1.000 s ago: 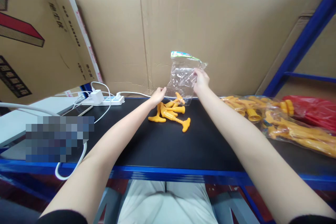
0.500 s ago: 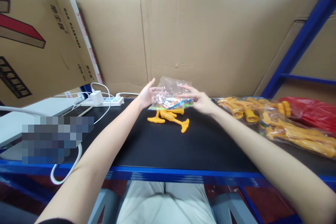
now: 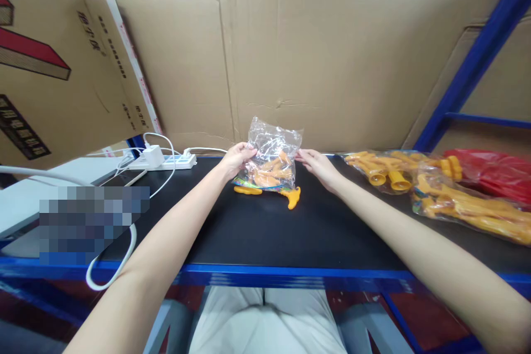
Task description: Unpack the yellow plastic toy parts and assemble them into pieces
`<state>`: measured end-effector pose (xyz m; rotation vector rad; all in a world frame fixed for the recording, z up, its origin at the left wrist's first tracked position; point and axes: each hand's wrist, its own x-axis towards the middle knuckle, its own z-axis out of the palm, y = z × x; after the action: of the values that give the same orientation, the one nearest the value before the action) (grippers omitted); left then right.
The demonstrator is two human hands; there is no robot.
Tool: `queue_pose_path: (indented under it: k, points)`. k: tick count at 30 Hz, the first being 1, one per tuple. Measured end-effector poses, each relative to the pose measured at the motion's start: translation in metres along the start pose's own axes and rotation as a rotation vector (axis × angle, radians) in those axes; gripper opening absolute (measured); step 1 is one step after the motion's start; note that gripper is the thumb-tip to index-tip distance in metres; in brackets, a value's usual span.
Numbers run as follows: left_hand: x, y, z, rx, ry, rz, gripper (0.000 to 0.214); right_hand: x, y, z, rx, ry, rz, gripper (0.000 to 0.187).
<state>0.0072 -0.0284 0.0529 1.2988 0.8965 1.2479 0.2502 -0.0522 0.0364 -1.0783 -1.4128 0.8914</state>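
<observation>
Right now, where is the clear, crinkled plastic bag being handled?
In the head view, the clear, crinkled plastic bag is mid-picture, between the left hand and the right hand, overlapping yellow plastic T-handled pieces, before the brown cardboard panel.

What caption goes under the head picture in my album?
Left hand and right hand at a clear bag, yellow pieces peeking out below, black tabletop.

One head-worn camera looks forward and down, from above the wearer's pale cloth trousers (image 3: pixel 267 326) at bottom centre. It faces an upright sheet of brown cardboard (image 3: pixel 344 61) across the upper frame; the flat black tabletop (image 3: pixel 315 232) spans the middle, with the bare left hand (image 3: pixel 236 161) and bare right hand (image 3: pixel 322 169) near the centre.
</observation>
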Motion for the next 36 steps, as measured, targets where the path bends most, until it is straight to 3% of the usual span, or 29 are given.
queue_pose_path:
  k: [2, 5, 13, 20, 23, 27, 30, 32, 36]
  points:
    - [-0.002, 0.000, 0.006, 0.013, -0.042, 0.033, 0.030, -0.001, -0.005, -0.001, 0.229, -0.048, 0.130, 0.020]
    - [-0.003, -0.001, 0.014, 0.054, -0.045, 0.054, 0.033, -0.003, -0.011, -0.003, 0.376, -0.090, 0.183, 0.010]
    - [-0.004, -0.008, 0.018, 0.373, 0.181, 0.219, 0.033, -0.003, -0.012, -0.004, 0.356, 0.023, 0.158, 0.017]
    - [-0.004, -0.005, 0.004, 0.699, 0.324, 0.403, 0.034, -0.003, -0.010, -0.003, 0.291, 0.005, 0.122, 0.014]
    - [0.004, -0.008, -0.005, 0.664, 0.346, 0.324, 0.037, -0.002, -0.009, -0.004, 0.304, -0.011, 0.105, 0.013]
    - [0.014, -0.010, -0.014, 0.467, 0.328, 0.125, 0.040, 0.002, -0.009, -0.008, 0.414, 0.102, 0.124, 0.021]
    - [0.014, -0.005, -0.013, 0.337, 0.339, -0.013, 0.053, 0.004, -0.007, -0.010, 0.496, 0.173, 0.166, 0.024]
    - [0.010, 0.001, -0.008, 0.246, 0.276, -0.106, 0.064, 0.004, -0.005, -0.008, 0.548, 0.200, 0.195, 0.025]
    - [-0.002, 0.007, 0.006, 0.208, 0.006, -0.207, 0.067, -0.002, -0.001, 0.001, 0.621, 0.159, 0.243, 0.023]
